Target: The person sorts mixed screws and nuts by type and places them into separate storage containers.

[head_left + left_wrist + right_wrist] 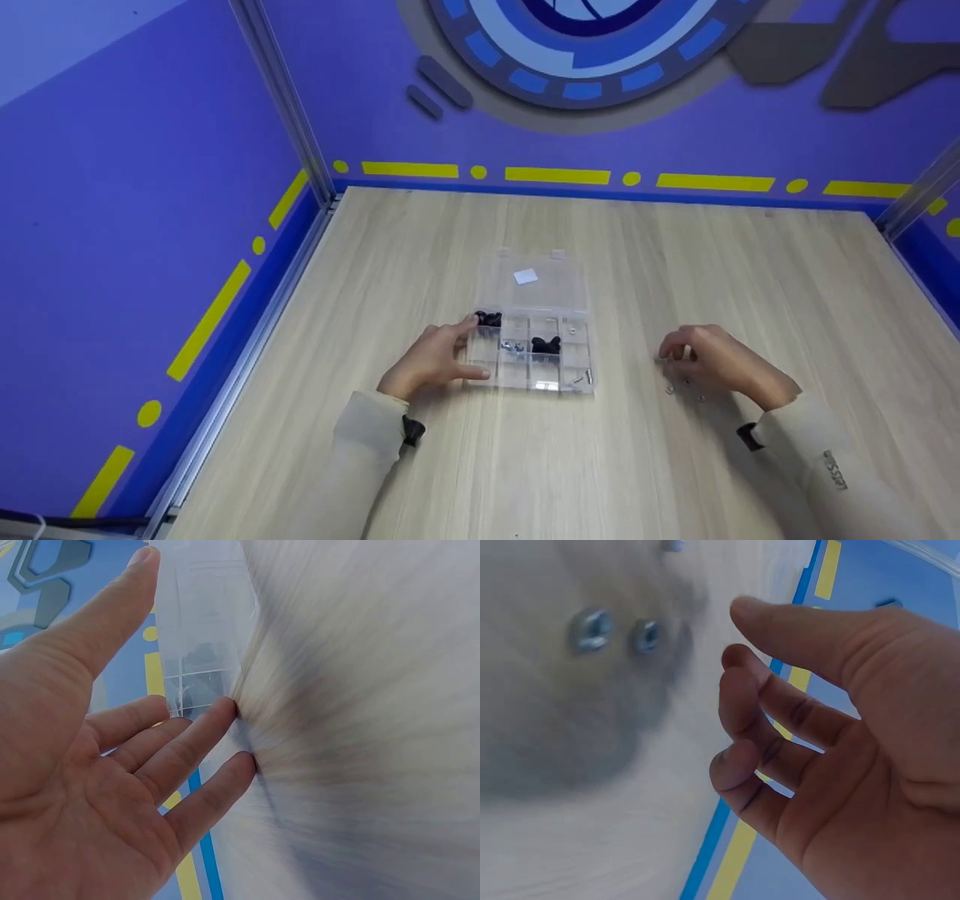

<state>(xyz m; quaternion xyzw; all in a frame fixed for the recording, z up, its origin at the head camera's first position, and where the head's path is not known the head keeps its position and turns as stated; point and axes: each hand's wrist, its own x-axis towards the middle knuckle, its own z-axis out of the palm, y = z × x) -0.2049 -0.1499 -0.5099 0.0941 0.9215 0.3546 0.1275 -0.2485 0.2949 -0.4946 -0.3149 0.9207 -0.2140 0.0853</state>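
Observation:
A clear plastic compartment box (517,386) lies on the table with its lid (491,281) folded back. My left hand (431,360) is at the box's left side, thumb near its front left corner. In the left wrist view, the extended fingers (206,727) touch or nearly touch the box edge. My right hand (724,364) hovers to the right of the box, beside several small metal nuts (701,398). The right wrist view shows its fingers loosely bent, thumb apart from them, nothing visible between. Two nuts (592,630) appear blurred beside that hand.
In the box are black parts (546,345), small silver pieces (512,346) and a metal pin (589,376). A white label (526,277) is on the lid. Purple panels (187,187) with yellow marks bound the wooden table (360,247) at the back and sides.

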